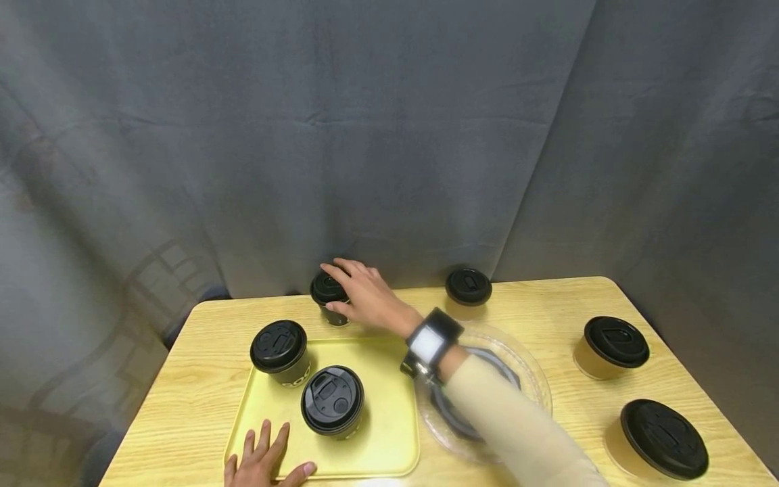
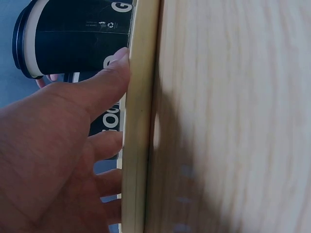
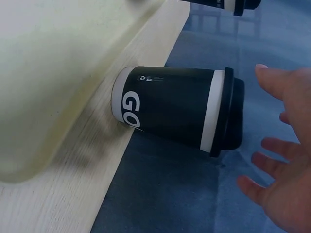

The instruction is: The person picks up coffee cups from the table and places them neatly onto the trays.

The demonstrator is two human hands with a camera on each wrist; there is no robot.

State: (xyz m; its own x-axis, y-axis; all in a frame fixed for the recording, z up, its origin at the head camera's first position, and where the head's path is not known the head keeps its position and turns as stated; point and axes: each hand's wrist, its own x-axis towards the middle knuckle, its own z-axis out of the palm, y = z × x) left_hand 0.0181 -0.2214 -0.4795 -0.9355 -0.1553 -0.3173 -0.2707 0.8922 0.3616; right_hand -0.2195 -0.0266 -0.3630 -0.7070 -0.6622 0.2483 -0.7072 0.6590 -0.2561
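My right hand [image 1: 368, 294] reaches over a dark green paper cup with a black lid [image 1: 328, 287], behind the tray near the table's back edge. In the right wrist view, that cup [image 3: 170, 104] stands apart from the spread fingers, with a gap before its lid. My left hand [image 1: 258, 463] rests with fingers spread on the near left of the yellow tray [image 1: 389, 446]. Two more lidded paper cups stand on the tray, a left cup [image 1: 278, 348] and a nearer cup [image 1: 332, 400]. The left wrist view shows the left thumb by a cup [image 2: 82, 36] at the tray's edge.
Right of the tray lies a clear round dish [image 1: 535, 379] with a dark shape in it, partly hidden by my right forearm. Tan tubs with black lids stand about: a back tub [image 1: 468, 287], a right tub [image 1: 611, 348] and a near right tub [image 1: 657, 439]. Grey curtain [image 1: 365, 135] hangs behind.
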